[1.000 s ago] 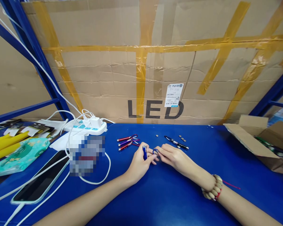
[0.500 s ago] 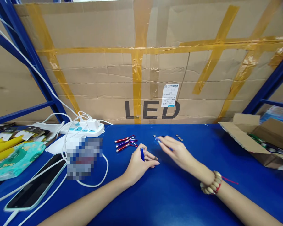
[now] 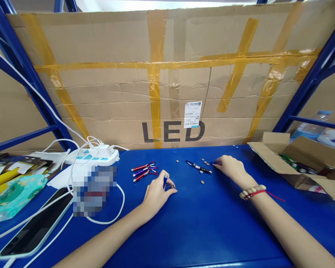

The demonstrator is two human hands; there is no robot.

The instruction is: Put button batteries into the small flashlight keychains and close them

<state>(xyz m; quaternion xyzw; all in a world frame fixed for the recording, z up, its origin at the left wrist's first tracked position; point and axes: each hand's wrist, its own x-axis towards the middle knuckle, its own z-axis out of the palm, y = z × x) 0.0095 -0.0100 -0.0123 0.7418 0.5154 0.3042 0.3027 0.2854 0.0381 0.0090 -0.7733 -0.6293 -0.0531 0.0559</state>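
My left hand [image 3: 155,192] rests on the blue tabletop [image 3: 201,227] and grips a small blue keychain light [image 3: 165,181] upright between thumb and fingers. My right hand [image 3: 229,166] lies farther back and to the right, its fingertips pinched on a small blue cap [image 3: 213,162] at the table surface. A black keychain light [image 3: 198,167] lies just left of those fingertips. Several small button cells [image 3: 202,182] are scattered around it. A cluster of red and purple keychain lights [image 3: 144,171] lies left of my left hand.
A taped carton marked LED [image 3: 170,93] stands along the back. An open cardboard box [image 3: 293,169] sits at the right, with a water bottle [image 3: 309,128] behind it. At the left are a white power strip [image 3: 96,157] with cables, a phone [image 3: 35,229], and a teal packet [image 3: 13,193].
My right hand has left the left hand and moved back and to the right with the blue cap, past the black light. The left hand still holds the blue light. The view tilted up.
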